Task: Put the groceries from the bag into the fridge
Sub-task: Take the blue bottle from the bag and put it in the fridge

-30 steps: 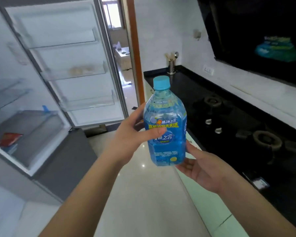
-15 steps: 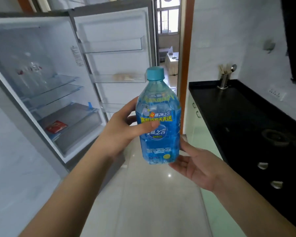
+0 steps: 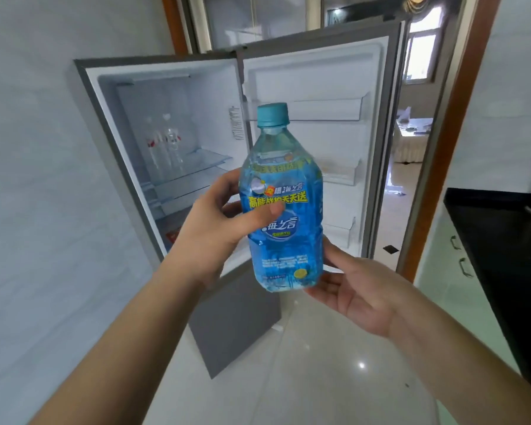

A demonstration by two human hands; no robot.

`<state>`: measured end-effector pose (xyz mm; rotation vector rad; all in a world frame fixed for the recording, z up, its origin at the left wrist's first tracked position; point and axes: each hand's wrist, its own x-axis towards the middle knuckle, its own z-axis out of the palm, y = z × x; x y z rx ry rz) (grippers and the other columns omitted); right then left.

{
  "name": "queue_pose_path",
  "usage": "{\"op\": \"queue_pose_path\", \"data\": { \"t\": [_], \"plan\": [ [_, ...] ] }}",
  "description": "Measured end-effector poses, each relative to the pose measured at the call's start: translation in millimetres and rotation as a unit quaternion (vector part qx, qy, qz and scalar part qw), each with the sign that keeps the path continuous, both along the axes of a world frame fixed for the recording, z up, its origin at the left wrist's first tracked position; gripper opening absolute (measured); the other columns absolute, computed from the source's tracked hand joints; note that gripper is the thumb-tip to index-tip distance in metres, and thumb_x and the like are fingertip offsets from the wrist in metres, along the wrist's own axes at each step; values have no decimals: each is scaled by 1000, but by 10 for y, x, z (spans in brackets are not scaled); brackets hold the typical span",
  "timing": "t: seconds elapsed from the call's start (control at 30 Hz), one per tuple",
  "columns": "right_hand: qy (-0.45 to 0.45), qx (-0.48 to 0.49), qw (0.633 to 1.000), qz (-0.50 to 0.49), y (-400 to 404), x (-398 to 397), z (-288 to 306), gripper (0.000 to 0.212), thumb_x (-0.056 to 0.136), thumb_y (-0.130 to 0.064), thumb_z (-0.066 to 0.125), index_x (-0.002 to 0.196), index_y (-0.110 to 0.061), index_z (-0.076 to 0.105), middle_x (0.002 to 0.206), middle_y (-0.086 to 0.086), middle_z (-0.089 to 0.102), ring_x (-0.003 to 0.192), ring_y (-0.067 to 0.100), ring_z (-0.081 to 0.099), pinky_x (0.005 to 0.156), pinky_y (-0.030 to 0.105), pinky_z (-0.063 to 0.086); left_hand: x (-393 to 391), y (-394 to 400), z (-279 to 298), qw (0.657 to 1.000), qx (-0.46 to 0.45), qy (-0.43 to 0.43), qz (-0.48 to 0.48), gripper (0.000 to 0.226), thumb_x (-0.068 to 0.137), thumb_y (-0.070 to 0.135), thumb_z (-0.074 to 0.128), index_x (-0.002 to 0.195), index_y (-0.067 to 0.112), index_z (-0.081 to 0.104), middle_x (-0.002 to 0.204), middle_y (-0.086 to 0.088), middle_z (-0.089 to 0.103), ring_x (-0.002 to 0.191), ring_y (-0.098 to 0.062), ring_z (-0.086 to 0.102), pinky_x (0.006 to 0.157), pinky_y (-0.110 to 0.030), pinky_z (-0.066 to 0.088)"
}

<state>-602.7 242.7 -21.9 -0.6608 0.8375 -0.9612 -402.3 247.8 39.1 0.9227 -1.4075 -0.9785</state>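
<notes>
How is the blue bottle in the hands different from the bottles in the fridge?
The blue bottle has a teal cap and blue wrap; the fridge bottles look clear with red bands. It is held by the left hand and right hand; they stand on a shelf. All are upright.

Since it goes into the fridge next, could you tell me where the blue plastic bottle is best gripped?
Grip the blue plastic bottle round its wide labelled middle, from its left side, as the left hand does; it stands upright.

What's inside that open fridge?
In the fridge: clear bottles on a glass shelf and something red lower down. The blue bottle hides its right part.
</notes>
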Motion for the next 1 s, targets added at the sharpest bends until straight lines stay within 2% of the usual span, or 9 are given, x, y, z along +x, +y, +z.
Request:
{"op": "queue_pose_path", "data": {
  "t": [0.17, 0.23, 0.33, 0.4, 0.5, 0.67, 1.0],
  "plan": [
    [-1, -31, 999, 8, -566, 570, 181, 52, 77, -37, 71, 114, -1, 64, 92, 13, 75, 86, 26, 72, 66, 32, 59, 502, -430, 205, 999, -27, 11, 23, 61, 62, 28, 84, 119, 15, 65, 118, -6, 70, 104, -30, 70, 85, -42, 59],
    [1, -41, 999, 10, -785, 758, 262, 53, 77, -38, 72, 114, -2, 64, 94, 13, 75, 92, 28, 71, 68, 33, 59, 693, -600, 290, 999, -35, 6, 34, 59, 65, 25, 85, 119, 16, 65, 117, -5, 70, 102, -29, 71, 83, -40, 59],
    [11, -53, 998, 17, -1112, 987, 366, 50, 79, -37, 71, 114, -3, 64, 91, 12, 75, 86, 26, 72, 72, 36, 58, 954, -855, 392, 998, -52, -11, 46, 53, 67, 25, 85, 117, 20, 66, 114, -1, 72, 100, -24, 72, 82, -36, 58],
    [13, -63, 998, 29, -1308, 1116, 419, 48, 80, -37, 69, 115, -4, 64, 90, 12, 74, 83, 24, 72, 74, 37, 57, 1105, -1008, 439, 996, -61, -23, 53, 51, 70, 26, 84, 117, 22, 67, 114, 0, 72, 102, -24, 71, 85, -40, 58],
    [19, -74, 996, 52, -1586, 1287, 460, 51, 80, -38, 70, 117, -4, 64, 101, 13, 73, 89, 26, 71, 77, 37, 57, 1277, -1221, 473, 995, -71, -38, 63, 54, 70, 30, 84, 120, 23, 66, 116, -2, 72, 103, -23, 71, 88, -43, 57],
    [15, -72, 994, 81, -2101, 1439, 442, 51, 80, -38, 70, 116, -2, 63, 103, 16, 73, 91, 27, 72, 74, 37, 57, 1431, -1637, 481, 994, -68, -43, 79, 54, 72, 32, 82, 122, 23, 66, 117, -6, 72, 105, -26, 70, 92, -47, 55],
    [-2, -61, 987, 147, -3394, 1428, 328, 59, 71, -38, 70, 115, 0, 63, 95, 16, 71, 83, 25, 70, 67, 34, 59, 1316, -2717, 436, 988, -30, -55, 140, 55, 69, 28, 83, 121, 21, 66, 112, -3, 74, 102, -23, 71, 91, -44, 56]
  ]
}}
